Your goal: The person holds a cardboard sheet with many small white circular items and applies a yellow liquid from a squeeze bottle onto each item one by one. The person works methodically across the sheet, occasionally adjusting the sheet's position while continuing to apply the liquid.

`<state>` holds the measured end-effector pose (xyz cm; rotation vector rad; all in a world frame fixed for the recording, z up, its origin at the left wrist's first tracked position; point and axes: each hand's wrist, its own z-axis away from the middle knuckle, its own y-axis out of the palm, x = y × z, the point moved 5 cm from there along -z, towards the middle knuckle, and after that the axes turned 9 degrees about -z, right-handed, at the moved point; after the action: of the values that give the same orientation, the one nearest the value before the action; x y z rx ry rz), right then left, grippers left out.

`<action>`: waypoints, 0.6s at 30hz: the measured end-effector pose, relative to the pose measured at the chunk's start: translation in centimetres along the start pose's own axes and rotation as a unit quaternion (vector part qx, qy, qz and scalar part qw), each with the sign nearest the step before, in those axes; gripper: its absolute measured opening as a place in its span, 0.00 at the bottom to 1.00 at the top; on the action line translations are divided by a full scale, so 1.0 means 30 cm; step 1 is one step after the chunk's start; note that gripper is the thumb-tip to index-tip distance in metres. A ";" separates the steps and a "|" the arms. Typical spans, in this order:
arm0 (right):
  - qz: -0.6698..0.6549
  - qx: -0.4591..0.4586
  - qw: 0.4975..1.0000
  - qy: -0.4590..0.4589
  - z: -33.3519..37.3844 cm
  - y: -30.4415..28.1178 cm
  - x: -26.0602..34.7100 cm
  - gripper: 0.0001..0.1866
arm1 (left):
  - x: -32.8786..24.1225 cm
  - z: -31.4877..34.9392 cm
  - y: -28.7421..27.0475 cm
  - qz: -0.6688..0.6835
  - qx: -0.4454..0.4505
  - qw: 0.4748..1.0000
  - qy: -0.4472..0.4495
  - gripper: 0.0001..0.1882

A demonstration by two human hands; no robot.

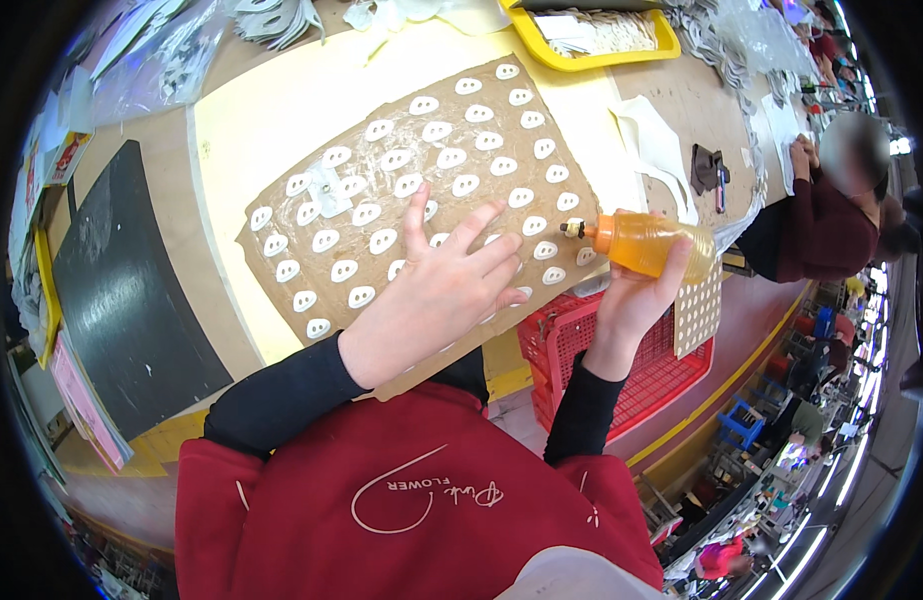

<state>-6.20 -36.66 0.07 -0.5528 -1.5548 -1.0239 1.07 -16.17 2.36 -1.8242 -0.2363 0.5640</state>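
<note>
1. In R hand [637, 292], clamped round the body: translucent plastic squeeze bottle [642, 240], amber contents, orange cap, dark-tipped narrow nozzle [575, 230].
2. Bottle loc.: up by lower-right corner of big brown rectangular cardboard sheet [317, 272], nozzle just inside sheet's R edge, body out past it.
3. Bottle's long axis: approx. L–R, nozzle end toward L hand [432, 275], base pointing away.
4. L hand: fingers spread apart, back upward, reaching in over sheet's near edge to abt. the middle; no visible grip. Can't tell re: fingertip contact.
5. Key relation: from L hand, bottle off to the R, well apart from palm, w/ a few white oval two-holed pieces [361, 297] between. Nearer to nozzle: R hand; nearer to mid-sheet pieces: L hand.
6. Sheet: along tabletop's [672, 130] near edge, atop pale-yellow paper [272, 110]. Below that edge, near R forearm: red plastic crate [542, 350].
</note>
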 end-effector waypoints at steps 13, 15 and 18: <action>0.002 0.025 0.994 -0.105 0.071 0.012 -0.021 0.23 | 0.008 0.005 -0.006 0.004 0.003 1.000 -0.005 0.21; 0.001 0.025 0.992 -0.126 0.082 0.022 -0.015 0.23 | 0.008 0.006 -0.006 0.006 0.007 1.000 -0.004 0.21; -0.005 0.054 0.990 -0.132 0.107 0.044 -0.016 0.25 | 0.011 0.006 -0.006 0.007 0.008 1.000 -0.002 0.20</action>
<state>-6.76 -33.21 0.08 -0.6234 -1.8361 -0.8950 1.28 -15.81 2.40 -1.8103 -0.2206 0.5786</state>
